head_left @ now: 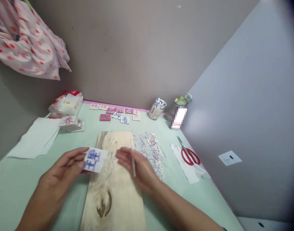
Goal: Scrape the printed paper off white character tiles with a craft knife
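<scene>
My left hand (62,175) pinches a small white square piece (95,160) by its left edge, with a purple character showing sideways on its face. It is held above the left side of a wooden board (122,199). Over the board's right side hovers my right hand (137,165), its fingertips towards the square. A thin pale stick-like tool (133,163) lies between its thumb and fingers; its exact kind is unclear. Heaped on the table right of the board are thin white and purple shavings (151,150).
Small character squares (124,120) lie behind the board, with a stack of them (71,123) at left. Around stand a tissue pack (66,103), paper sheets (34,138), a can (157,109), a phone (179,118), a green teapot (182,100) and red-handled scissors (189,155) on tissue.
</scene>
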A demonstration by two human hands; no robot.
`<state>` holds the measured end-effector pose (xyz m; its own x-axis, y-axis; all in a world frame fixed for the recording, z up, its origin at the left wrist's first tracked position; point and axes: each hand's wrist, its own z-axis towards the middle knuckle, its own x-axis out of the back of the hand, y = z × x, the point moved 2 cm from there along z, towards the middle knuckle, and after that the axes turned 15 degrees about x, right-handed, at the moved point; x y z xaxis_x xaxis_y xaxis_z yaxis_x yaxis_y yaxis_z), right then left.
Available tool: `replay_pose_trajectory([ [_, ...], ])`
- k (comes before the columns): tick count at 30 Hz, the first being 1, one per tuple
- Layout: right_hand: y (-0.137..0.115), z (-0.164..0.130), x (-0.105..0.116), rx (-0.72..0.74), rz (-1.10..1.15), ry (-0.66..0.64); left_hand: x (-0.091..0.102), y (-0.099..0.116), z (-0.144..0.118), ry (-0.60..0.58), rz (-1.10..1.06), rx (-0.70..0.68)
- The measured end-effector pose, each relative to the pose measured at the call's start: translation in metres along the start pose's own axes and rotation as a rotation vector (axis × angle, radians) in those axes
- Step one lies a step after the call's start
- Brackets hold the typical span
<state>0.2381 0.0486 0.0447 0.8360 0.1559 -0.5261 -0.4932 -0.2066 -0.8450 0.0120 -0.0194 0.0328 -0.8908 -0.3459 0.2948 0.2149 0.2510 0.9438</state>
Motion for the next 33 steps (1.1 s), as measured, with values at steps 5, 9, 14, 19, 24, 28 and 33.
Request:
replay_pose_trajectory([
  [5,-0.041,0.005,0.051,0.177,-0.391,0.104,-0.031,0.013,-0.018,-0.286,0.138,-0.153],
  [9,-0.046,-0.019,0.068,0.237,-0.813,-0.094,-0.053,0.01,-0.03,-0.262,0.406,-0.511],
  [14,-0.045,-0.044,0.065,0.508,-1.165,-0.497,-0.059,-0.002,-0.036,-0.131,0.539,-0.522],
  [19,-0.043,-0.055,0.062,0.649,-1.391,-0.852,-0.063,-0.007,-0.034,-0.181,0.599,-0.463],
  [24,-0.044,-0.055,0.064,0.705,-1.524,-0.878,-0.065,-0.006,-0.035,-0.154,0.608,-0.527],
  [28,-0.044,-0.056,0.067,0.775,-1.584,-0.857,-0.065,-0.011,-0.048,-0.243,0.658,-0.701],
  [33,-0.041,-0.056,0.067,0.84,-1.611,-0.844,-0.066,-0.017,-0.062,-0.215,0.823,-0.894],
])
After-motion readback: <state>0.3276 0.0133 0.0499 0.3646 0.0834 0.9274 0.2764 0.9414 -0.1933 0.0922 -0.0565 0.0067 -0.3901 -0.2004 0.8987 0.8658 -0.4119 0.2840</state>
